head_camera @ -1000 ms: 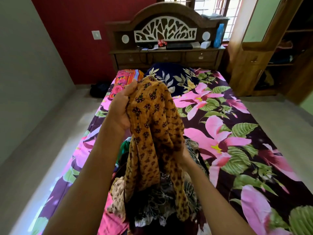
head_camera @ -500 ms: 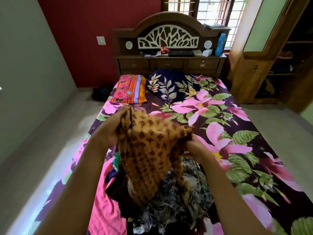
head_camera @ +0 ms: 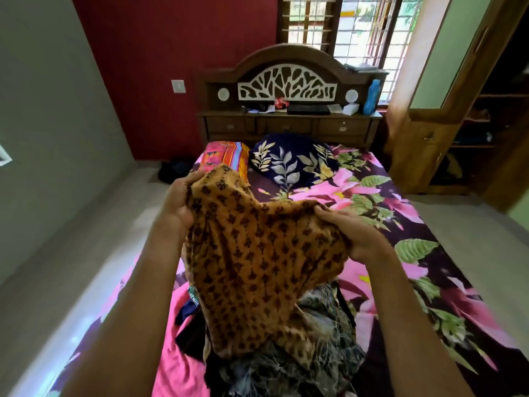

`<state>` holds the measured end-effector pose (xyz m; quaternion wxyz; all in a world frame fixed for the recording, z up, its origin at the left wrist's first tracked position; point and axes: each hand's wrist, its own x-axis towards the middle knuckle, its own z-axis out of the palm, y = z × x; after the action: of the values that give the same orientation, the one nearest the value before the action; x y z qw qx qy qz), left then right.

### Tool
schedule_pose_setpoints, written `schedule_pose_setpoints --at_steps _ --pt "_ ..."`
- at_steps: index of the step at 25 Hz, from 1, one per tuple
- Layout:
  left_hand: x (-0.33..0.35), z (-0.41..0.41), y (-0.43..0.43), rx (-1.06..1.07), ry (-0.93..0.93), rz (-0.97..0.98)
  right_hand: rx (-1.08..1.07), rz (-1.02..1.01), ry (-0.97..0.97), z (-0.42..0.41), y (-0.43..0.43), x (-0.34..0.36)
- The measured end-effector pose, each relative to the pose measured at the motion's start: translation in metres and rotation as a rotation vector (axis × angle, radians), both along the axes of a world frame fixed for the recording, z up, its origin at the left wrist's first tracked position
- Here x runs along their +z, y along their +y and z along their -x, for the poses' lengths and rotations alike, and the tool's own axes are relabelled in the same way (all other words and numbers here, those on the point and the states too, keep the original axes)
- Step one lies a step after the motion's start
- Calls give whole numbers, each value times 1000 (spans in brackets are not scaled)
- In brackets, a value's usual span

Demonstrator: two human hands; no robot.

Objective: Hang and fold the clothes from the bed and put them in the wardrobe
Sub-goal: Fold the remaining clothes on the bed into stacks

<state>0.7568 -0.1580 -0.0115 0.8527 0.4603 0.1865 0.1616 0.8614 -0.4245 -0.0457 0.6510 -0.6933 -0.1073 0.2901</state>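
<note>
left hand (head_camera: 179,202) and right hand (head_camera: 355,236) raised apart, fingers (head_camera: 329,214) curled

No word, number or brand can be read anywhere in the room. A green cloth (head_camera: 192,293) at the left edge of the pile of clothes (head_camera: 286,365) carries a few pale marks that may be lettering, but they are too small and blurred to make out.

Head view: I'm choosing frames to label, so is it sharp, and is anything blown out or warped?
Head view: the orange printed garment is fairly sharp; the bedsheet smears toward the lower right; the window is overexposed; the floor at left shows glare; the wide lens tilts the wardrobe.
</note>
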Motion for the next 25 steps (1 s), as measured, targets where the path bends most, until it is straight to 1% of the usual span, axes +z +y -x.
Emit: schedule_pose_setpoints --at_steps 1,3,4,5,6,7,8,9,10,11,12,13,15,16,17,18,19,20,21,22,23,25 --pt "4 -1 2 -10 -11 6 -2 -212 80 4 -3 10" --pt "18 -1 1 -16 -70 4 -86 -559 76 0 -7 33" --pt "26 -2 1 -15 -130 -2 -104 -660 50 -5 -6 42" --pt "33 -4 2 -14 -192 -10 -100 -700 47 -3 0 53" --pt "39 -6 2 -27 -214 -47 -83 -663 39 -9 7 58" --pt "43 -11 4 -55 -157 -144 -48 -616 63 -11 13 62" --pt "45 -16 8 -106 -26 -288 -25 -589 80 -18 16 64" --pt "45 -20 12 -176 139 -432 -16 -611 104 -24 16 68" --pt "44 -25 19 -195 298 -556 -58 -655 97 -34 12 69" --pt "42 -29 25 -144 411 -632 -97 -713 92 -42 7 71" --pt "40 -33 31 -59 455 -641 -144 -748 76 -50 1 70" --pt "39 -35 34 17 440 -590 -170 -747 65 -55 -3 68" --pt "38 -42 35 81 381 -504 -159 -651 56 -67 -3 57" --pt "38 -45 32 72 395 -538 -160 -515 32 -73 -1 52" --pt "37 -47 29 57 447 -660 -160 -291 -50 -77 1 48" --pt "35 -47 25 63 537 -873 -134 37 -194 -84 -1 44" --pt "33 -46 24 101 639 -1103 -90 413 -361 -89 -4 42" --pt "29 -46 25 163 717 -1291 -56 735 -520 -94 -9 38" --pt "26 -46 28 225 750 -1397 -70 898 -614 -94 -13 34" --pt "21 -48 31 280 737 -1434 -130 879 -655 -95 -16 29" --pt "17 -50 33 343 688 -1424 -207 731 -672 -93 -15 25" --pt "14 -57 30 465 480 -1311 -379 378 -705 -86 -7 24"
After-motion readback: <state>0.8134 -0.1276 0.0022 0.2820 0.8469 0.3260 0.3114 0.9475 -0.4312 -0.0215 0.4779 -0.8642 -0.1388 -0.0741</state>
